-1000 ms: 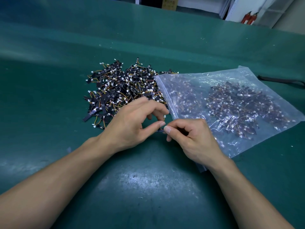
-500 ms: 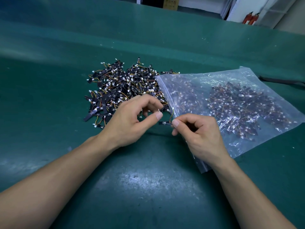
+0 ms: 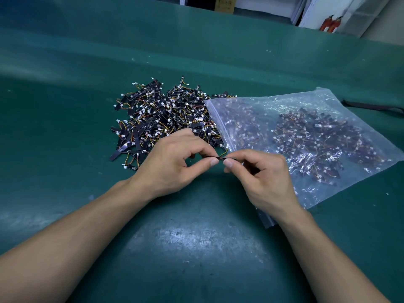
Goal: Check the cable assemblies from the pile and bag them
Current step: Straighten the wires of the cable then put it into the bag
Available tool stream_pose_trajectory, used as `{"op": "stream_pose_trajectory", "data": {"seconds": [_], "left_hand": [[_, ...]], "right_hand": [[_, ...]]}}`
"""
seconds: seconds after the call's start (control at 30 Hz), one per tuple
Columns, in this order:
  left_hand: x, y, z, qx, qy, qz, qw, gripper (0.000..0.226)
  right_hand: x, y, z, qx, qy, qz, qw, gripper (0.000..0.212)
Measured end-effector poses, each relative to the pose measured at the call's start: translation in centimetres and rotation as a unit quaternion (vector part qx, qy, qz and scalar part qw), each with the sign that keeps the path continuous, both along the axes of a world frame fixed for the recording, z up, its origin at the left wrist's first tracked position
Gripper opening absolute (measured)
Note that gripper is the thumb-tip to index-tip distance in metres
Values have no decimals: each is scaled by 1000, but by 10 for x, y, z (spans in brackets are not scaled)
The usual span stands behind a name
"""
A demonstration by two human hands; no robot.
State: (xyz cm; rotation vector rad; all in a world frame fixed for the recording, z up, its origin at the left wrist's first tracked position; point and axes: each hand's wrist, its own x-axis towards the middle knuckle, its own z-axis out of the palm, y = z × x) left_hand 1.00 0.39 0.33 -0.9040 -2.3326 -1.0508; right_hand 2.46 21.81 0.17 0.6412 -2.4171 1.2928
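A pile of cable assemblies (image 3: 161, 119), small black strips with coloured wires and white connectors, lies on the green table (image 3: 196, 248). To its right lies a clear zip bag (image 3: 323, 119) holding several more assemblies. Just in front of the bag's mouth, my left hand (image 3: 175, 165) and my right hand (image 3: 266, 178) both pinch one cable assembly (image 3: 222, 158) between thumb and forefinger. Its yellow-red wire and white connector stick up toward the bag's edge.
A black strap (image 3: 371, 106) lies at the table's far right. Beyond the table's back edge stand a cardboard box (image 3: 225, 4), white shelving and red extinguishers (image 3: 330, 24).
Both hands have risen slightly from the table and drawn together again, now pinching the same assembly end to end, with its wire and connector turned up toward the bag.
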Motion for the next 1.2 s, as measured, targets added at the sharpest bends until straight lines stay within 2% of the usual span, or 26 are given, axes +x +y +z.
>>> {"op": "stream_pose_trajectory", "data": {"seconds": [0.1,0.23,0.37,0.5,0.7,0.93,1.2], "left_hand": [[0,-1,0,2,4,-4,1000,11],[0,0,1,8,17,3,1000,9],[-2,-1,2,2,35,-1,999,11],[-2,-1,1,-3,37,-5,999,10],[-1,-2,0,9,38,-5,999,11],[-1,-2,0,6,54,5,999,10],[-1,-2,0,6,55,-8,998,10]], "right_hand": [[0,0,1,-3,30,0,1000,8],[1,1,2,-13,27,7,1000,4],[1,-1,3,-6,51,-2,999,17],[-1,1,1,1,74,4,997,6],[-2,3,0,2,67,-11,998,2],[2,0,3,-1,58,-23,998,14],[0,1,2,13,81,-22,996,3]]}}
